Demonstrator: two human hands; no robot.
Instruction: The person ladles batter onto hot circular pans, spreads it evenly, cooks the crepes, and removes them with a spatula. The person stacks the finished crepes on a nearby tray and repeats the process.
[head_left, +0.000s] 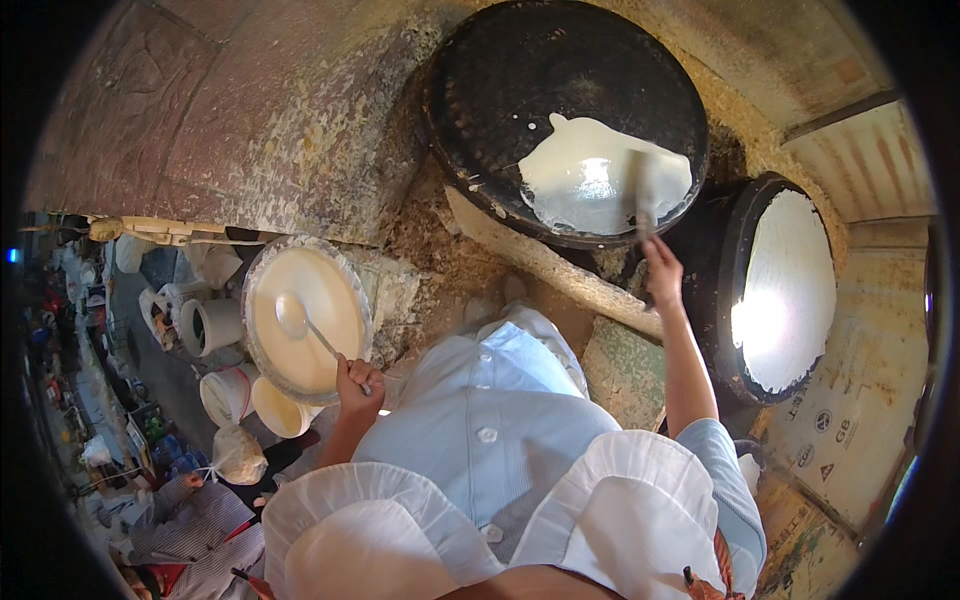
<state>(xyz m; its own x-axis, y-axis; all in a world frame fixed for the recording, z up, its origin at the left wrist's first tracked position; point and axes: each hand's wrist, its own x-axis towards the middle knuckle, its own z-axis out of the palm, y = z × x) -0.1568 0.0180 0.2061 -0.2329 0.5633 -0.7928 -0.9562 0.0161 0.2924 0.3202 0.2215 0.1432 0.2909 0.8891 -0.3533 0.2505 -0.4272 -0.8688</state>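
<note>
My right hand (664, 271) grips the handle of a flat scraper (639, 187), blurred by motion, its blade lying over white batter (574, 176). That batter covers the near right part of a large round black griddle (525, 82); two small drops sit apart from it. In my left hand (361, 384) is the handle of a metal ladle (292, 313). The ladle's bowl rests in or just over the pale liquid batter filling a wide round tub (365, 300) at my left.
A second black griddle (739, 289), right of the first, carries a wide white sheet (787, 292) of batter. White buckets (225, 394) and a tied plastic bag (238, 455) stand left. A crusted ledge (300, 112) borders the far side; printed cardboard (825, 427) lies right.
</note>
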